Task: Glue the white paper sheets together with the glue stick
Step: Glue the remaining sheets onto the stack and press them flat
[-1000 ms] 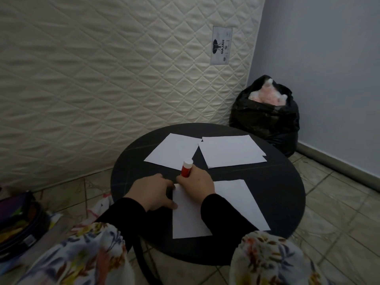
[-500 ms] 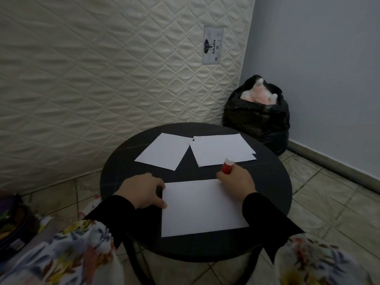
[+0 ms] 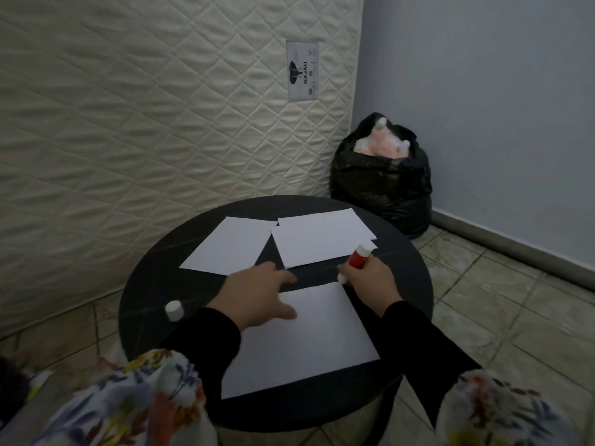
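On round table [image 3: 402, 284]: near sheet [image 3: 306, 342], two far sheets [image 3: 322, 239]. Right hand [image 3: 370, 281] grips glue stick [image 3: 360, 255]; left hand [image 3: 257, 294], fingers spread, empty. Gluing apparently done; next, fetch far sheet, align edges.

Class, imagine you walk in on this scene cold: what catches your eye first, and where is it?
The white paper sheets stand out against the round black table: one large near sheet and two at the far side. At the near sheet's far right corner, the right hand holds a red glue stick. Its white cap stands alone at the table's left.
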